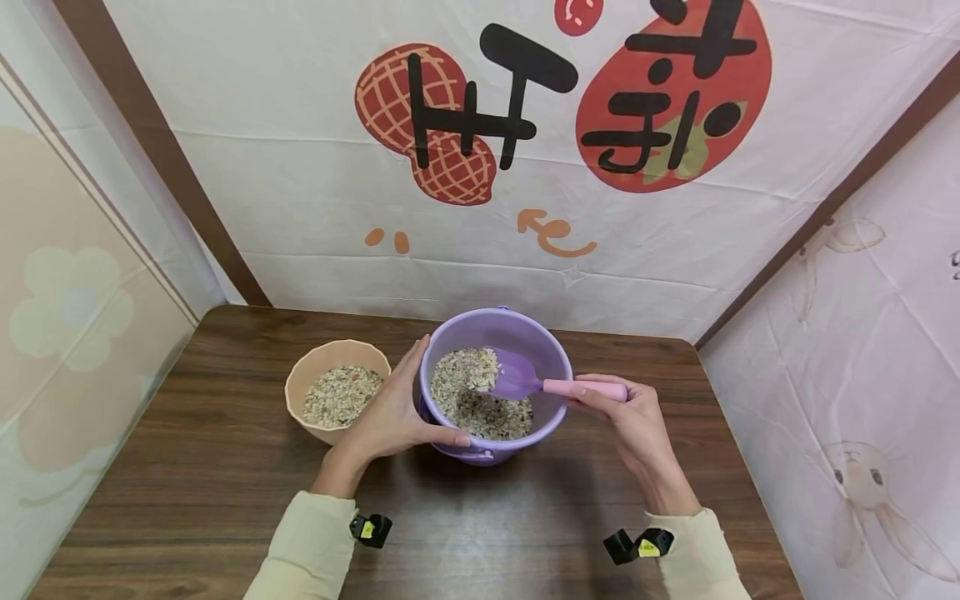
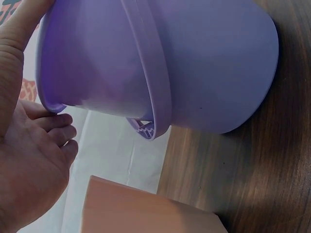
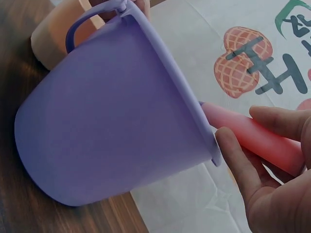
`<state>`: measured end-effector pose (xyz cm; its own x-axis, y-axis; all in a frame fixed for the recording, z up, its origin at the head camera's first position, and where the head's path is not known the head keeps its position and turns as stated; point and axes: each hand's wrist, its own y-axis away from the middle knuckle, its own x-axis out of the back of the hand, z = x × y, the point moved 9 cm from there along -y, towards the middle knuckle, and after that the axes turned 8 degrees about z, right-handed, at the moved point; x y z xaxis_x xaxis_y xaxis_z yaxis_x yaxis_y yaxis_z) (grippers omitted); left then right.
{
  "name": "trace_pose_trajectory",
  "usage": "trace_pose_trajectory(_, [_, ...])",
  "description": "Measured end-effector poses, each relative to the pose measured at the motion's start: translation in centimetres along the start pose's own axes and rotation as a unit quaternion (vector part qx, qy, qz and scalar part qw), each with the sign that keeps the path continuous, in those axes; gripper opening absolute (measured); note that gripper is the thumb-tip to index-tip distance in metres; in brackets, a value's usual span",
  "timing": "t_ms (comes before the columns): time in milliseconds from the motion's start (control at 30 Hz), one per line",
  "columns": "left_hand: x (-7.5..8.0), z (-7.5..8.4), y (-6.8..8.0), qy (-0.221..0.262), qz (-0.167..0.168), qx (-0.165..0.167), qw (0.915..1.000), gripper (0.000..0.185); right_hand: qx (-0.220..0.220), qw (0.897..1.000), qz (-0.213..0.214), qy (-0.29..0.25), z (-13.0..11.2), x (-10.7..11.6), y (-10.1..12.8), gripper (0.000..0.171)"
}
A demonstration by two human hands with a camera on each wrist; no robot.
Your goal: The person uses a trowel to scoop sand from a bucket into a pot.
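Observation:
A purple bucket (image 1: pixel 551 350) stands on the table with loose grainy material (image 1: pixel 480 414), like small gravel, inside. My left hand (image 1: pixel 397 417) holds the bucket's rim at its left side, thumb along the near edge and fingers farther back. In the left wrist view, the fingertips (image 2: pixel 63 127) curl by the rim. My right hand (image 1: pixel 626 421) grips the pink handle (image 3: pixel 252 133) of a small shovel, at the bucket's right rim. The shovel's purple blade (image 1: pixel 513 375) is inside the bucket, with a heap of grains on its front end.
Left of the bucket, close by my left hand, is a peach-coloured bowl (image 1: pixel 318 360) with similar grains in it. The bucket's carrying handle (image 2: pixel 150 63) hangs down its side. A printed cloth wall (image 1: pixel 300 208) rises behind the wooden table (image 1: pixel 202 433).

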<state>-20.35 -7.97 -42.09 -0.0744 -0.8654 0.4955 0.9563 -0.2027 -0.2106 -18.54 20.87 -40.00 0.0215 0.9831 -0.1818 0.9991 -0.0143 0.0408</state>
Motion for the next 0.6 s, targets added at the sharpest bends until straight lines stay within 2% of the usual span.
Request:
trace_pose_trajectory(200, [0.0,0.1,0.0,0.001,0.001,0.0,1.0,0.151,0.001,1.0,0.009,-0.004,0.1,0.5,0.2,0.042])
trace_pose_trajectory(400, [0.2,-0.1,0.3,-0.02,-0.001,0.01,0.9998,0.151,0.009,1.0,-0.002,-0.006,0.1,0.3,0.2,0.043])
trace_pose_trajectory(500, [0.9,-0.5,0.8,-0.036,0.003,0.025,0.999,0.151,0.012,1.0,-0.007,-0.004,0.1,0.2,0.2,0.043])
trace_pose_trajectory(600, [2.2,-1.1,1.3,-0.043,0.012,0.039,0.9983,0.151,0.018,1.0,-0.014,-0.003,0.1,0.1,0.2,0.044])
